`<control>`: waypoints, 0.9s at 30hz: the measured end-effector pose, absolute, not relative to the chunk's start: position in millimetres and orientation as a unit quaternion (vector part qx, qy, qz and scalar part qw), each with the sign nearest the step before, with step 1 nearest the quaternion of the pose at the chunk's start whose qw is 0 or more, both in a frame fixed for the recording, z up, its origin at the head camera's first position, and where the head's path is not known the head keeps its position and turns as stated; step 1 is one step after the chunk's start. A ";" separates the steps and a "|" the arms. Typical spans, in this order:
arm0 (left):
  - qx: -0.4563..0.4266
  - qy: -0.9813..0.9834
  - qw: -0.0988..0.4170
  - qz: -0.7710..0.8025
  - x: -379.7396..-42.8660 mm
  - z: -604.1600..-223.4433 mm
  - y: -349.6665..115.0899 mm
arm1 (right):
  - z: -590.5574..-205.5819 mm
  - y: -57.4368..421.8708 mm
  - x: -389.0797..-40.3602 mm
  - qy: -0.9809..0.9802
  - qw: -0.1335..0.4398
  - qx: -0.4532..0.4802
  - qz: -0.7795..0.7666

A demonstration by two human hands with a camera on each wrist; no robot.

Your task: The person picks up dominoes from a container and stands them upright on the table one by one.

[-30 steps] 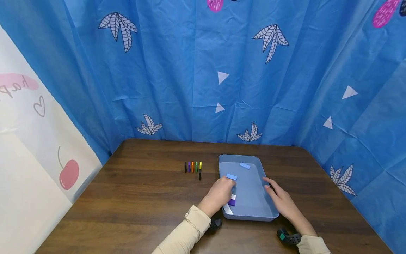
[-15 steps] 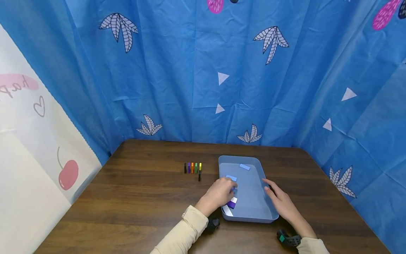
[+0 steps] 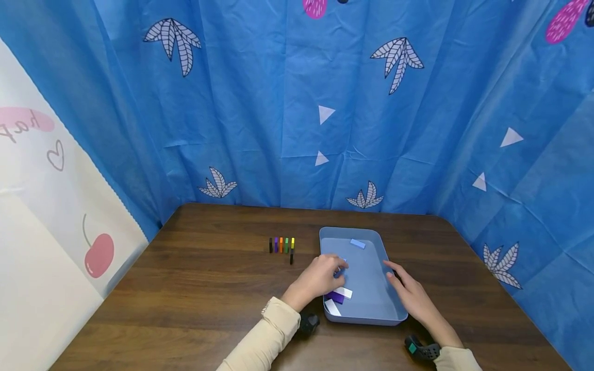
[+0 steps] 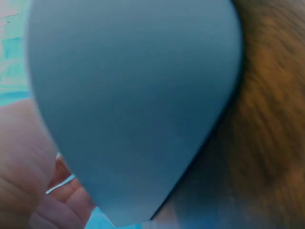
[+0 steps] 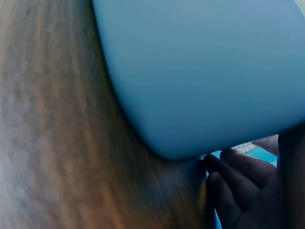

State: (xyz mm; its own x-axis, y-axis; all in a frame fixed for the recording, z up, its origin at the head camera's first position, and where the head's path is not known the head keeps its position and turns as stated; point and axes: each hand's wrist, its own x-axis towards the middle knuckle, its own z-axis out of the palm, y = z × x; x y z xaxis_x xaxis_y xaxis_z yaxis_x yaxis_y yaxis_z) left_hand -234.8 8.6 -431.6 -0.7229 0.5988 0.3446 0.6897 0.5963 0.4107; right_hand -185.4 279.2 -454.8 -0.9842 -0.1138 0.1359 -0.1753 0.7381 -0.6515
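My left hand (image 3: 317,278) reaches over the left side of a blue-grey tray (image 3: 366,299), its fingers bent downward and the thumb apart from them. A bit of blue shows between finger and thumb; I cannot tell whether they pinch a block. Just below the thumb, a white block (image 3: 344,292) overlaps a purple block (image 3: 335,297). Another white block (image 3: 332,308) lies in the near left corner. A blue block (image 3: 358,243) lies at the far end. My right hand (image 3: 410,291) rests at the tray's right rim with fingers extended; the right wrist view shows its fingers (image 5: 238,181) beside the tray's outer wall.
Left of the tray, a row of small upright blocks (image 3: 281,245) in black, purple, orange, green and yellow stands on the wooden table (image 3: 209,278), with one more black block (image 3: 292,256) in front. A blue curtain (image 3: 260,103) hangs behind.
My left hand has shifted slightly and its thumb has spread from the fingers. The white block over the purple one has turned and slid to the right. The right hand stays put.
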 end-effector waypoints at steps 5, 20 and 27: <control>-0.358 -0.884 0.076 -0.292 -235.8 -424.7 4.4 | -454.6 278.9 -185.4 -0.932 0.043 0.076 0.352; -0.342 -0.851 0.078 -0.390 -243.8 -401.8 -15.5 | -454.9 277.7 -184.6 -0.932 0.044 0.074 0.351; -0.349 -0.843 0.072 -0.402 -247.8 -394.0 -31.0 | -455.9 277.1 -183.7 -0.932 0.043 0.073 0.352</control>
